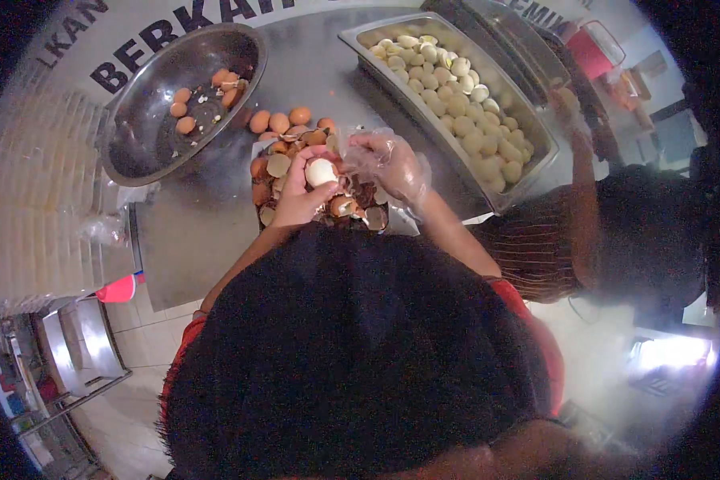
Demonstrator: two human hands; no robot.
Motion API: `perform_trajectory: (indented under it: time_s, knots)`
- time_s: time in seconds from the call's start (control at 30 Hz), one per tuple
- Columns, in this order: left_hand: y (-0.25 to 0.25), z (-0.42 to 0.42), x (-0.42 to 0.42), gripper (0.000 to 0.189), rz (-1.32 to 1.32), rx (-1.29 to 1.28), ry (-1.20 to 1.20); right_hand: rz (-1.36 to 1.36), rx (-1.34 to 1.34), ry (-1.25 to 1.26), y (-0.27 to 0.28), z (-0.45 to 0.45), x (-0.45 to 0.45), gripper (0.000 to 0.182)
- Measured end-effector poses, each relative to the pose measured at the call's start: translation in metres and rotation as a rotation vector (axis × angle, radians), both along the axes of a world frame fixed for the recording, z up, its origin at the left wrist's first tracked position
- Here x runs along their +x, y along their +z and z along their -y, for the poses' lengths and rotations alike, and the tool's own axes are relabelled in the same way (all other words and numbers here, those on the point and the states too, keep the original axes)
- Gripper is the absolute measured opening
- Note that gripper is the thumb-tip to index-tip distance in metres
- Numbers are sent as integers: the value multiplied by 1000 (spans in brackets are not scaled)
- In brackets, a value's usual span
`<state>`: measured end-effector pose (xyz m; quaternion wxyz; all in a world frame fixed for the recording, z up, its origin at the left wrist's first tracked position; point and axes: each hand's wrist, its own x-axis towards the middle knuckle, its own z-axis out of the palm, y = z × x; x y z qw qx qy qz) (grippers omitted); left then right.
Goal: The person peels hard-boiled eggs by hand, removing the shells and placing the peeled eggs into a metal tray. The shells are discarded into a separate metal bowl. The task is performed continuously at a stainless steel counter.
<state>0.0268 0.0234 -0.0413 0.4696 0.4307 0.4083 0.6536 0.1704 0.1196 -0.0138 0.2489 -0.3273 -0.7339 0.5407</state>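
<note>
My left hand [303, 195] holds a partly peeled egg [321, 173], its white showing and some brown shell still on its right side. Close on the right is my right hand [387, 165], in a clear plastic glove, with its fingers bent near the egg; whether it grips a bit of shell cannot be told. Beneath both hands lies a heap of broken brown eggshells [278, 165]. Several whole brown eggs [279, 123] rest just beyond the heap. A deep steel tray [390, 75] at the right holds many peeled eggs [456, 105].
A large metal bowl [138, 114] with several brown eggs and shell bits stands at the left on the steel table [312, 66]. Stacked clear plastic containers [42, 198] rise at the far left. Another person's arm [583, 198] is at the right, beside the tray.
</note>
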Motion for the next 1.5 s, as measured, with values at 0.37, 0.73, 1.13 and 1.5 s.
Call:
perform_trajectory:
  time_s: [0.37,0.73,1.13,1.5]
  knots:
    - [5,1,7,49,-346,76,175,-154,230,38,-3,30,-17,26]
    - [0,5,6,47,-432,-54,148,-235,80,0,-23,27,-13,19]
    - [-22,2,6,35,-8,-284,9,-153,330,-7,-33,24,-2,25]
    - [-18,4,13,34,406,-235,-10,-210,407,-160,-45,23,-11,17]
